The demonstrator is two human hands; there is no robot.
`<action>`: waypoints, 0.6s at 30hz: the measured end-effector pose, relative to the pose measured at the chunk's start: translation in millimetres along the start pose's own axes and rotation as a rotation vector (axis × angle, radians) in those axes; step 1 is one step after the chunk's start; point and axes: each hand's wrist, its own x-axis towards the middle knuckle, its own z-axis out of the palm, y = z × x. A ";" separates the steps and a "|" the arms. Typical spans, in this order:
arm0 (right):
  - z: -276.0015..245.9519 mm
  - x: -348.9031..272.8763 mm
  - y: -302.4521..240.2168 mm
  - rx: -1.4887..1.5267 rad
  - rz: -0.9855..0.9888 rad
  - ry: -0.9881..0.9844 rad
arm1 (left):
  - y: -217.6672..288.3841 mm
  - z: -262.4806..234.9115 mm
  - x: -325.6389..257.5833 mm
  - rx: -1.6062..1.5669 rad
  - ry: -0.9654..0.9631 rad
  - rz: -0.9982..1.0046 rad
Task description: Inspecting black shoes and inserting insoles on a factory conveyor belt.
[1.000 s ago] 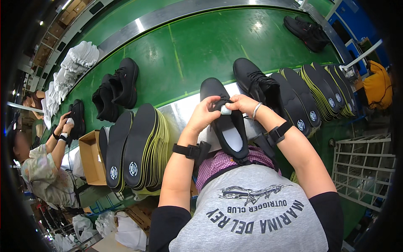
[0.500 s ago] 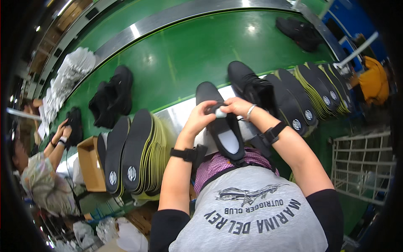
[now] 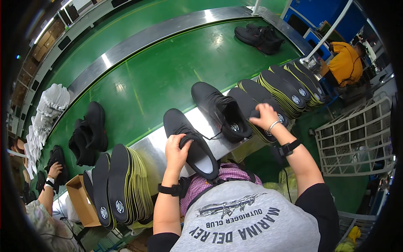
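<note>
A black lace-up sneaker lies at the table's front edge in front of me, toe pointing away; its pale inside shows in the opening. My left hand grips the sneaker's collar and tongue with thumb and fingers. The second black sneaker stands to its right, a round white mark visible inside its heel. My right hand reaches over the nearest black insoles at the right, thumb and fingers apart. Whether its fingertips touch the top insole I cannot tell.
More stacked black-and-yellow insoles stand at the left beside an open cardboard box. Black shoe pairs sit on the green table at left and far right. A white wire rack stands right. A co-worker's hand holds a shoe at far left.
My right hand has left the sneaker and moved right to the insoles. The small pale thing between my fingers no longer shows. My left hand stays on the sneaker; the view has shifted.
</note>
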 end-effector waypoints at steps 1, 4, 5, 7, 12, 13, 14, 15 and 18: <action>9.6 -1.9 3.8 -0.061 -0.019 -0.007 | 0.4 0.7 0.4 -0.003 0.005 -0.020; 32.3 -1.8 8.1 -0.206 -0.008 0.064 | 0.2 1.3 1.2 -0.045 0.051 0.023; 35.5 1.8 10.8 -0.195 0.012 0.036 | 0.5 3.2 1.0 -0.095 0.098 0.008; 41.0 4.5 15.9 -0.201 -0.010 0.018 | -0.4 5.2 0.8 -0.126 0.105 -0.058; 10.1 7.0 23.3 0.155 -0.034 0.227 | -3.5 12.4 0.3 -0.037 0.153 -0.059; -7.2 7.8 21.1 0.362 -0.094 0.355 | -3.4 14.4 0.5 -0.046 0.176 -0.062; -28.2 7.9 17.3 0.516 -0.032 0.431 | -3.0 16.1 0.3 -0.053 0.194 -0.082; -47.5 3.0 10.7 0.893 0.061 0.311 | -2.3 18.1 0.3 -0.069 0.212 -0.088; -88.7 -30.7 -18.5 0.665 -0.626 0.232 | 1.0 24.7 2.0 -0.065 0.242 -0.127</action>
